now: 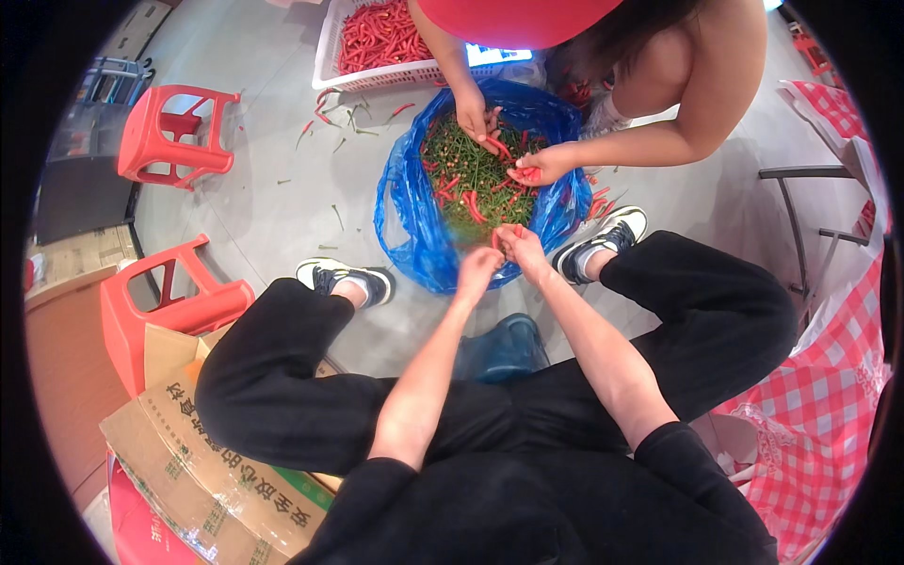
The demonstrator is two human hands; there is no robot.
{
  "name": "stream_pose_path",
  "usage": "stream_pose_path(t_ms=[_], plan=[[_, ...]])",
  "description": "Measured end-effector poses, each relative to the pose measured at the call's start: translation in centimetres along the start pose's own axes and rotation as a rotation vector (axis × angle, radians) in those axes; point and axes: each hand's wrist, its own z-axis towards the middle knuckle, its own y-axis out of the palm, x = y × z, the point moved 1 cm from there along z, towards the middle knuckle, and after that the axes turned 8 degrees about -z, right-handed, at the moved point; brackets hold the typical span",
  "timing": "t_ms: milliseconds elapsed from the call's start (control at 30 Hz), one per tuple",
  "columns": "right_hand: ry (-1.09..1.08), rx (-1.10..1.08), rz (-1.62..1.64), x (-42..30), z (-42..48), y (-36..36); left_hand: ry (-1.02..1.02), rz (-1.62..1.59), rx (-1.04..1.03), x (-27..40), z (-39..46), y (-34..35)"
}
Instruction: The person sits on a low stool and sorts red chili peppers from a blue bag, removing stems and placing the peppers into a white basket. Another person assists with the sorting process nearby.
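My right hand (521,248) is closed around red chili peppers (496,241) at the near side of a blue plastic bag (422,258). Close against it, my left hand (480,268) is blurred, its fingers curled by the lower end of a pepper; whether it pinches anything is unclear. The bag lies open on the floor, filled with green chili stems (455,152) and some red peppers. Across from me, another person's hands (547,164) hold red chilies over the same bag.
Behind the bag stands a white plastic basket (381,81) heaped with red chilies. Loose stems and peppers (321,113) litter the grey floor. Red plastic stools (176,134) and cardboard (212,466) are at left. A red-checked tablecloth (812,402) hangs at right; a dark blue stool (505,349) is below my arms.
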Motion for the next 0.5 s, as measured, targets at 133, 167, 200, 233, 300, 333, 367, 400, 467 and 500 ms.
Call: stream_pose_path(t_ms=[133,167,200,233,300,333,367,400,467,500], plan=[[-0.009,0.05,0.018,0.2,0.3,-0.4,-0.029,-0.041,-0.108,-0.1,-0.2,0.2],[-0.026,0.069,-0.018,0.2,0.3,-0.4,-0.026,-0.023,-0.105,0.0,-0.2,0.1],[-0.023,0.047,-0.044,0.0,0.0,-0.1,-0.022,-0.005,-0.097,0.0,-0.2,-0.2],[-0.021,0.024,-0.07,-0.3,-0.3,0.2,-0.018,0.013,-0.089,0.0,-0.2,-0.5],[-0.038,0.009,-0.135,-0.6,-0.6,0.5,-0.043,0.024,-0.029,0.4,-0.3,-0.7],[-0.056,0.016,-0.174,-0.7,-0.7,0.5,-0.057,0.028,-0.003,0.8,-0.4,-0.6],[-0.075,0.022,-0.213,-0.8,-0.8,0.6,-0.049,0.094,0.027,1.2,-0.5,-0.6],[-0.08,0.02,-0.207,-0.6,-0.6,0.5,-0.039,0.159,0.056,1.4,-0.6,-0.6],[-0.09,0.017,-0.195,-0.2,-0.3,0.3,-0.021,0.245,0.065,1.9,-0.7,-0.5],[-0.062,0.014,-0.207,-0.3,-0.4,0.4,-0.013,0.267,0.054,1.9,-0.7,-1.0]])
